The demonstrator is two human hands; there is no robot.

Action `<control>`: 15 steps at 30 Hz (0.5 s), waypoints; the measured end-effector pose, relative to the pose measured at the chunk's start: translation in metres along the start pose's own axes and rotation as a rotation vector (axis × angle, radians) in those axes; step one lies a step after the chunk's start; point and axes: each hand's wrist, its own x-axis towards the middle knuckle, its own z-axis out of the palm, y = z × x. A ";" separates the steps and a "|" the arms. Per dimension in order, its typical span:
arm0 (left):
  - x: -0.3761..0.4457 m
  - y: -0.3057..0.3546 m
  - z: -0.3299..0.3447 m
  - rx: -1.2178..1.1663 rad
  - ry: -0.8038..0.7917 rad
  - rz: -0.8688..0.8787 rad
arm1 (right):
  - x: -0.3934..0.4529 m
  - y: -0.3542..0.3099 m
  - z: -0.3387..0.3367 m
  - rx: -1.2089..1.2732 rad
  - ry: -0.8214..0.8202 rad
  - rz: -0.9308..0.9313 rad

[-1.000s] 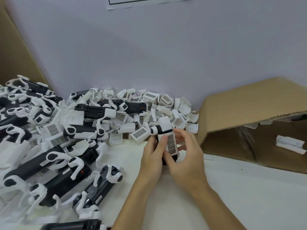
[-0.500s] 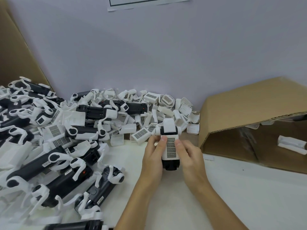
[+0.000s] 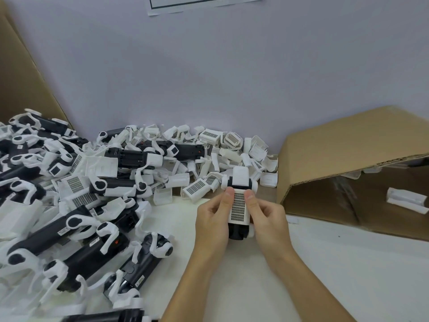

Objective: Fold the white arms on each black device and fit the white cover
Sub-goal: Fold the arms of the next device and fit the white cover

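A black device [image 3: 237,231] with folded white arms stands between my hands at the middle of the white table. A white cover [image 3: 239,206] with a grid label lies over its top face. My left hand [image 3: 212,219] grips the device's left side, thumb pressing the cover's upper left edge. My right hand [image 3: 267,219] grips the right side, thumb on the cover's upper right edge. Many black devices [image 3: 76,231] with unfolded white arms are heaped at the left. Loose white covers [image 3: 197,188] are piled behind them along the wall.
An open cardboard box [image 3: 336,159] lies on its side at the right, with a white-covered device [image 3: 407,199] inside. Brown cardboard [image 3: 21,73] leans at the far left. A pale wall [image 3: 209,77] closes the back. Bare white table [image 3: 336,275] spreads at the lower right.
Both hands have turned the device upright and squared the cover on it. My thumbs now sit side by side at the cover's top edge; the device has shifted slightly right.
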 end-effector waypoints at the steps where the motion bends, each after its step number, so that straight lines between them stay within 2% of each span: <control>1: 0.000 0.000 0.000 -0.001 0.005 -0.010 | 0.000 0.000 0.000 -0.008 0.004 -0.004; 8: 0.000 0.001 0.003 0.053 0.041 0.011 | 0.001 0.003 0.001 0.010 0.025 -0.007; 12: 0.001 0.001 0.001 -0.030 -0.056 -0.033 | 0.004 0.005 0.001 0.020 0.025 0.026; 15: 0.002 0.001 0.001 0.003 -0.090 -0.019 | 0.005 0.005 -0.003 0.100 -0.020 0.075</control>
